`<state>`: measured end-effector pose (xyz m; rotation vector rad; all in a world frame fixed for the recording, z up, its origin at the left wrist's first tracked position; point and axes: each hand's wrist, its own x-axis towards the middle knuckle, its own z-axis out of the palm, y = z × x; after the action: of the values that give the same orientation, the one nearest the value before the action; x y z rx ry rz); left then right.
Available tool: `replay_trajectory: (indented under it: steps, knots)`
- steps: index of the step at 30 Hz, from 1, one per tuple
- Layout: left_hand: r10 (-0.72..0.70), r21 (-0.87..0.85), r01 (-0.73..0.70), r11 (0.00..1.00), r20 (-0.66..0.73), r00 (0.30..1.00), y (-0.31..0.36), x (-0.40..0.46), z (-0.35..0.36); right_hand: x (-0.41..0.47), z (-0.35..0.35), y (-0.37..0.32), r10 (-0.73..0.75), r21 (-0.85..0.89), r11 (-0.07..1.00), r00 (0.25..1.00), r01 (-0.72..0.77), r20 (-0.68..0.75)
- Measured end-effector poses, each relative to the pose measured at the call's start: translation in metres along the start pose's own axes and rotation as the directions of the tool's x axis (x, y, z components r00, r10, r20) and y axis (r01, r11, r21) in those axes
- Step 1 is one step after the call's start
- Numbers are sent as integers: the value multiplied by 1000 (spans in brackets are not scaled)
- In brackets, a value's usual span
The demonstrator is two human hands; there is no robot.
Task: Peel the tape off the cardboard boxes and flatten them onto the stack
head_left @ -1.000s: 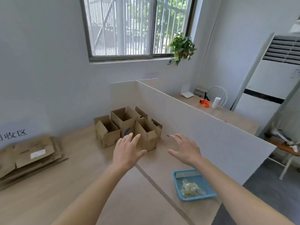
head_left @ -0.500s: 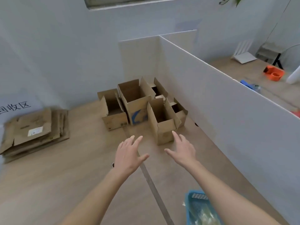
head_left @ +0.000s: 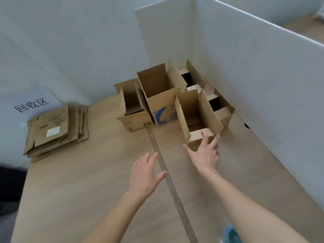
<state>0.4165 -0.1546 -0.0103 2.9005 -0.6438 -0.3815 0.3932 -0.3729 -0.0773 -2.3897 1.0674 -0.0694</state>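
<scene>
Several open cardboard boxes stand in the corner by the white partition. The nearest small box is open at the top; my right hand touches its front wall with spread, straight fingers. My left hand hovers flat over the wooden table, holding nothing. Behind are a taller box with a blue print, a low box to its left, and two more boxes against the partition, the nearer one. A stack of flattened boxes lies at the far left of the table.
The white partition walls off the right side and the back corner. A dark seam runs along the tabletop between my hands. A blue basket's edge shows at the bottom right. The table's left edge drops to a dark floor.
The view tilted down and moved closer to the boxes. My right hand reached forward and now touches the nearest box's front; my left hand stays open above the table.
</scene>
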Motion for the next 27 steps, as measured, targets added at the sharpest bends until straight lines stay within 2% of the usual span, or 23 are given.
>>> replay_trajectory:
  steps: [5,11,15,19,23,27]
  knots:
    - [-33,9,33,999,21,999,-10,-3,13,-4,8,7,-31,96,995,999,35,-37]
    - [36,44,-37,998,13,999,4,-21,17,-49,-5,39,-125,57,991,989,120,78]
    - [78,44,-79,996,12,997,9,-43,9,-81,-34,55,-148,194,973,981,123,122]
    - [89,-28,-90,996,-32,996,6,-68,-8,-112,-79,52,-169,414,903,981,117,93]
    - [86,-93,-91,992,-59,995,-1,-107,-35,-154,-122,36,-289,477,855,951,205,109]
    - [120,-303,-156,940,-135,984,-18,-166,-61,-200,-169,17,-407,519,799,909,305,94]
